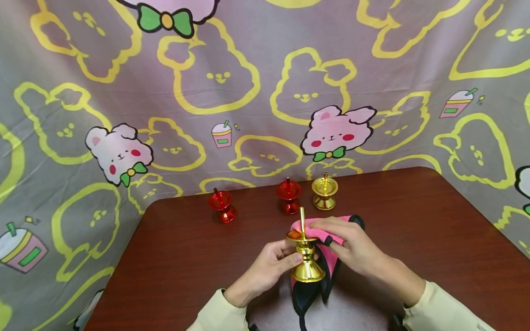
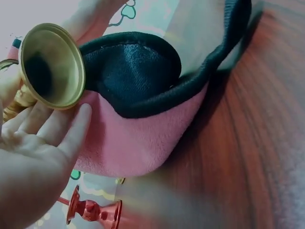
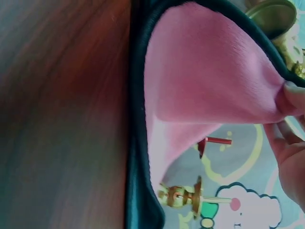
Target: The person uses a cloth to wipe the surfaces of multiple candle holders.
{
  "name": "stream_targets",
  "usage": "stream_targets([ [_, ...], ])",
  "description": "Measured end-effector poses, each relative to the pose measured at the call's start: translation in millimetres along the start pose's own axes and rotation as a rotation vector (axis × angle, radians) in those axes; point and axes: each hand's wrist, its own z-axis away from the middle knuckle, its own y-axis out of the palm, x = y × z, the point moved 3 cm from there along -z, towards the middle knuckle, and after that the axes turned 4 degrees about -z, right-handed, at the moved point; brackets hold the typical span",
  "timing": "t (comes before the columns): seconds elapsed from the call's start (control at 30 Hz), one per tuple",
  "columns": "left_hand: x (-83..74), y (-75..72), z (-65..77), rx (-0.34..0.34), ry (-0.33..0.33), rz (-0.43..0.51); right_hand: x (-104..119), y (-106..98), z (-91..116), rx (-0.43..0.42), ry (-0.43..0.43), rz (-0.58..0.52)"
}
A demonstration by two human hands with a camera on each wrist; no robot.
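A gold candlestick (image 1: 308, 272) with a thin upright spike stands tilted slightly in my left hand (image 1: 262, 272), which grips it round the stem below the dish. My right hand (image 1: 361, 246) pinches a pink cloth (image 3: 205, 71) with black edging and lays a fold of it on the candlestick's dish. The rest of the cloth hangs down behind the candlestick. From the left wrist view, the hollow underside of the candlestick's base (image 2: 59, 71) shows, with the cloth's dark reverse side beside it.
On the brown table (image 1: 178, 257), near its back edge, stand a red candlestick (image 1: 226, 214) at left, another red candlestick (image 1: 290, 206) in the middle and a second gold candlestick (image 1: 324, 202) beside it. A patterned curtain (image 1: 256, 92) hangs behind the table.
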Motion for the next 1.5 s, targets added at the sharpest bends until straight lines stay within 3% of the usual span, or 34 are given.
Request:
stream_targets([
  [0.27, 0.3, 0.2, 1.9, -0.065, -0.005, -0.156, 7, -6, -3, 0.105, -0.068, 0.169],
  [0.5, -1.5, 0.7, 2.0, -0.114, -0.043, -0.237, 13, -5, -3, 0.146, 0.01, 0.309],
  [0.8, -1.6, 2.3, 1.1, -0.193, -0.033, -0.368, 20, 0, -6, 0.194, 0.079, 0.47],
  [1.17, -5.9, 2.3, -4.0, -0.327, 0.002, -0.536, 28, 9, -15, 0.181, 0.059, 0.625],
  [1.3, -9.9, 2.7, -5.4, -0.397, 0.004, -0.699, 31, 16, -18, 0.2, 0.096, 0.689],
  [1.5, -19.6, 4.7, -7.0, -0.502, 0.043, -1.131, 36, 27, -21, 0.22, 0.133, 0.749],
])
